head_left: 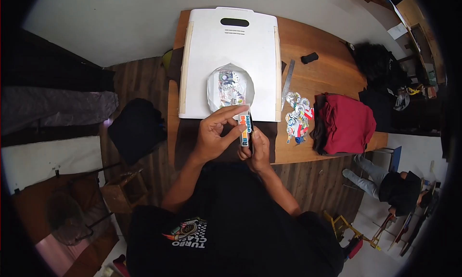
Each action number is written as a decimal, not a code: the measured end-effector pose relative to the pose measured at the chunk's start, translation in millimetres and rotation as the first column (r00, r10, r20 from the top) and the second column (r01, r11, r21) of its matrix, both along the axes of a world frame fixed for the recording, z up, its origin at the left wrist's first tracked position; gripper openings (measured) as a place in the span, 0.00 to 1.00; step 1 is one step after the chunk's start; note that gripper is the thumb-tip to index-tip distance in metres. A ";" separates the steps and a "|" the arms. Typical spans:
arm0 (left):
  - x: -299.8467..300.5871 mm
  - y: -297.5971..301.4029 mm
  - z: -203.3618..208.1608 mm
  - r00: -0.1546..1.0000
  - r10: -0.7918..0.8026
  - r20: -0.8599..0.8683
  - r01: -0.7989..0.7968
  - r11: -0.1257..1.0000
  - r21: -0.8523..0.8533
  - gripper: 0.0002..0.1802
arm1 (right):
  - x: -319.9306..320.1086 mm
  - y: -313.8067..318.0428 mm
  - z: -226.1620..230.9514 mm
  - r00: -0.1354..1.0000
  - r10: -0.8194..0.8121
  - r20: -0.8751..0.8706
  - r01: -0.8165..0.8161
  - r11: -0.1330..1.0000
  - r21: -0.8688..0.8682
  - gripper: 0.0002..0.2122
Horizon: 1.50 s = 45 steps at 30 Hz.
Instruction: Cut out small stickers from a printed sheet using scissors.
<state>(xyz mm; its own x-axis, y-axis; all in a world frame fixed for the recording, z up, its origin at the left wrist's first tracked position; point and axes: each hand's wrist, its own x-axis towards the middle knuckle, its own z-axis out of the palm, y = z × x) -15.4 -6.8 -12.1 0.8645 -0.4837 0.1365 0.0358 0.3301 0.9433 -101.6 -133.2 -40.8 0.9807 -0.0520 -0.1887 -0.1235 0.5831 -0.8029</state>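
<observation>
My left hand [214, 134] pinches a small printed sticker strip [244, 128] with orange and blue lettering between thumb and fingers. The strip stands upright over the front edge of the white board. Closed round what look like black scissors [251, 124], my right hand [258, 148] is close against the strip's right side. Most of the scissors is hidden by the fingers and the strip. Just beyond my hands sits a round white bowl [250, 86] holding clear and printed scraps [231, 86].
The large white board [231, 48] lies on a wooden table [308, 79]. To the right are a pile of cut stickers [299, 117], a metal ruler [288, 79], a small black item [309, 58] and folded red and dark cloth [344, 125]. Another person [399, 190] stands at far right.
</observation>
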 end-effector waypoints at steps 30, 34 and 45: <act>7.1 0.1 5.0 1.000 0.019 0.024 -0.020 1.000 0.012 0.26 | 9.1 -3.5 7.0 1.000 0.022 -0.007 -0.022 1.000 0.008 0.19; 8.1 2.3 0.5 1.000 0.000 0.017 0.000 1.000 -0.002 0.27 | 6.9 -2.2 -1.0 1.000 0.021 0.008 -0.021 1.000 0.016 0.19; 3.4 -2.8 2.3 1.000 -0.001 0.002 0.001 1.000 0.018 0.26 | 8.5 1.0 1.1 0.997 -0.056 -0.052 0.057 0.998 0.024 0.17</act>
<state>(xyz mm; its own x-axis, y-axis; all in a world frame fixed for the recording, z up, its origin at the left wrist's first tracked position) -11.9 -9.6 -9.8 0.8635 -0.4873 0.1300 0.0340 0.3134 0.9490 -93.1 -132.2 -39.7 0.9652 -0.1020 -0.2408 -0.1304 0.6105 -0.7812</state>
